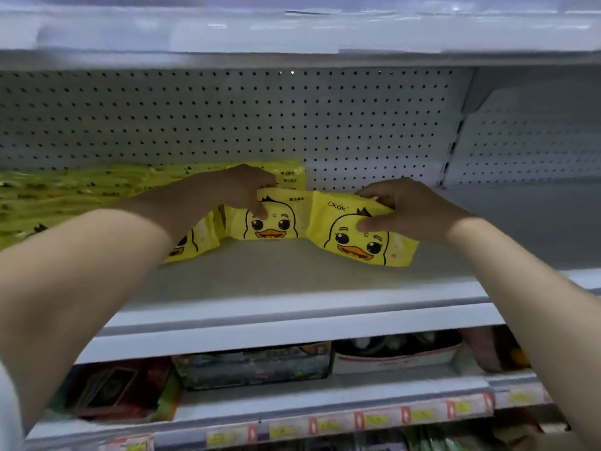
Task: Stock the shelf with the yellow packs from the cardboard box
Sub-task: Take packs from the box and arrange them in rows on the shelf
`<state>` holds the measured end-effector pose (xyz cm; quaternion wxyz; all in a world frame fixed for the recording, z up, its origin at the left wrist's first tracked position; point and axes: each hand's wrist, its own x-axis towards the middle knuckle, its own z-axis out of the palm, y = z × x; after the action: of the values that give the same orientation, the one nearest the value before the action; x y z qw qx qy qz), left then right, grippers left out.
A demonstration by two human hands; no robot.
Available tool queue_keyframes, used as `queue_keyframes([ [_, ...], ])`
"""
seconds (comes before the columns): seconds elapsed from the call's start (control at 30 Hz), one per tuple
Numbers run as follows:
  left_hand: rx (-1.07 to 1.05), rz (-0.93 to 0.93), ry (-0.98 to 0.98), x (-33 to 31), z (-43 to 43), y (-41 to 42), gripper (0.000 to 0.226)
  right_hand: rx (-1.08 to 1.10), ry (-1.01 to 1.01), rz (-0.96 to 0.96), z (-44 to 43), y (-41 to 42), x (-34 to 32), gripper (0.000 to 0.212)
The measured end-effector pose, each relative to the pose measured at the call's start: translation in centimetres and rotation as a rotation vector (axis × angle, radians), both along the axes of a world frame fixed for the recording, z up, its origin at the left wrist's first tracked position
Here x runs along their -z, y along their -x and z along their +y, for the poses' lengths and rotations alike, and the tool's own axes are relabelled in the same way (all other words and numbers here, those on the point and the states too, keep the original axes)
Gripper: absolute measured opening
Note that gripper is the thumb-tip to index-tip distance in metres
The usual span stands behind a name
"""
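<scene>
- We reach into a white metal shelf (292, 275), whose bare deck has room to the right and in front of the stock.
- Its pale perforated back panel (227, 125) is the stop that packs get pushed against.
- A pile of yellow packs (81, 193) lies flat at the left and reaches back to the panel. We judge the new ones belong just beside it, so the row grows rightward.
- Three yellow packs printed with a duck face (276, 219) stand on edge side by side on the deck, in a zigzag. They look joined, though we cannot be sure.
- Our left hand (240, 190) reaches forward with the forearm raised. Its fingers curl over the top of the middle pack and the thumb presses the front, pinching it upright.
- Our right hand (406, 213) clasps the rightmost pack the same way, thumb on the duck's brow, tilting that pack toward us.
- Holding both ends keeps the soft packs from flopping while we square them.
- The cardboard box is out of view.
- Small red-and-yellow price tags (419, 415) line a lower shelf edge.
</scene>
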<state>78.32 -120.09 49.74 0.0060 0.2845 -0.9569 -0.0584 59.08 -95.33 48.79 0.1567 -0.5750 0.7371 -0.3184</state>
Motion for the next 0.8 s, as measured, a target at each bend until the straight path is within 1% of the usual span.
queue_keyframes([
  [0.13,0.012,0.06,-0.006,0.7,-1.8,0.1,0.064,-0.054,-0.047,-0.031,-2.6,-0.7,0.4,0.045],
  [0.23,0.046,0.101,-0.043,1.2,-2.2,-0.3,0.064,-0.095,-0.089,0.0,-4.8,-1.7,0.2,0.048],
  [0.27,0.078,0.153,-0.037,1.2,-2.4,-0.5,0.06,-0.111,-0.102,0.006,-5.6,-2.0,0.1,0.049],
  [0.3,0.118,0.253,-0.061,1.1,-2.2,-0.8,0.053,-0.127,-0.112,0.01,-6.4,-2.4,0.0,0.05],
  [0.37,0.186,0.479,-0.215,0.4,-1.4,-1.9,0.033,-0.151,-0.123,0.035,-7.9,-3.1,-0.2,0.053],
  [0.4,0.222,0.535,-0.288,0.0,-0.9,-2.4,0.026,-0.156,-0.119,0.051,-8.7,-3.4,-0.2,0.054],
  [0.47,0.268,0.501,-0.323,-0.4,-0.2,-3.2,0.022,-0.171,-0.094,0.061,-10.3,-4.2,-0.1,0.053],
  [0.57,0.27,0.407,-0.222,0.3,-0.6,-4.0,0.025,-0.205,-0.063,0.04,-12.1,-5.3,0.2,0.052],
  [0.7,0.238,0.449,-0.138,1.3,-2.0,-4.9,0.023,-0.203,0.031,-0.012,-13.2,-5.5,0.7,0.046],
  [0.8,0.219,0.467,-0.147,1.9,-2.6,-5.7,0.028,-0.188,0.07,-0.064,-13.6,-5.2,1.1,0.037],
])
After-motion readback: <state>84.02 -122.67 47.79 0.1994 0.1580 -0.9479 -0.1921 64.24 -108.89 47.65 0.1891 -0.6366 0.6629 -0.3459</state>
